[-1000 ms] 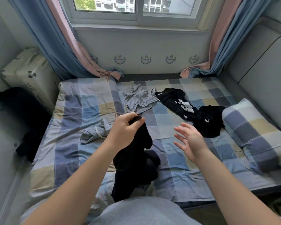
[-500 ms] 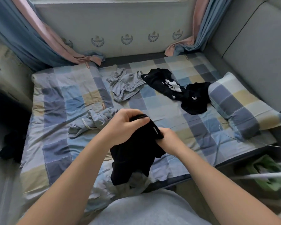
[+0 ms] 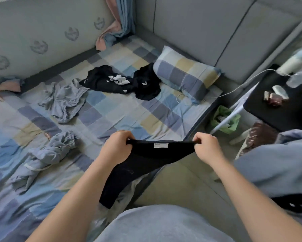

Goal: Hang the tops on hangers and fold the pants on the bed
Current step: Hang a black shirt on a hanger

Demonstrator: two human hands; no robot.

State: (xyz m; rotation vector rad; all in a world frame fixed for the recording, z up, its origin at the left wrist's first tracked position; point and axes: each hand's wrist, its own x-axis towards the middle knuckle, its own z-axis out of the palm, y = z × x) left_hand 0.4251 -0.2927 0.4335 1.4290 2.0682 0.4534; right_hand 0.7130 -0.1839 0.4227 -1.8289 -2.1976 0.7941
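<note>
I hold a black garment stretched between both hands above the bed's front edge; a white label shows at its top hem and the rest hangs down to the left. My left hand grips one end of the hem, my right hand grips the other. On the checked bed lie a grey garment, a crumpled grey-blue garment, a black top with white print and another black garment.
A checked pillow lies against the grey padded headboard. Right of the bed stand a black side table with small items, a white cable, a green bag on the floor and a blue-grey cloth.
My right hand took hold of the black garment and both hands pulled its hem apart. The view swung right, toward the bed's edge and the side table.
</note>
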